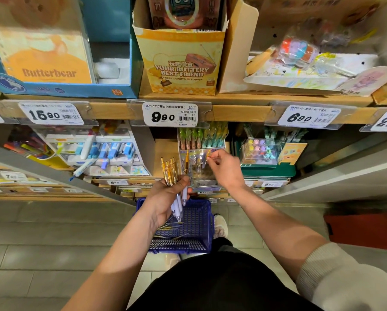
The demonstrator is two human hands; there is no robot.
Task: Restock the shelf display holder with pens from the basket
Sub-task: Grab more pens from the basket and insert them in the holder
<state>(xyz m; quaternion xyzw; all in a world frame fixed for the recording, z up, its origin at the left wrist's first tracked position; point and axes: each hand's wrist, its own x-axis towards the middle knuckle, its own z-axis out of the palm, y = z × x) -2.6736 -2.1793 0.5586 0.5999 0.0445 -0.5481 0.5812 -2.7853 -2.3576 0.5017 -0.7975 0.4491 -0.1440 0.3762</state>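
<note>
The fingers point(213, 158) of the right hand point(225, 170) are closed together in a pinch on the yellow top of one pen point(208, 153); this pen stands at the upper edge of the clear display holder point(202, 176) on the lower shelf, and I cannot tell how deep it sits inside. The left hand point(165, 198) is just beside the holder, at its left lower corner; its fingers and thumb are curled around a bundle of pens point(172, 170), clamped on the middle of them; the yellow ends point up toward the shelf and the white grip ends come out under the hand. Directly below this hand I see the blue basket point(207, 223) on the tiled floor; a few loose pens point(170, 227) lie on its bottom. A light shoe point(220, 225) stands touching the right side of the basket. Above the holder, on the shelf edge, hangs a price tag point(170, 114) reading 9.90.
</note>
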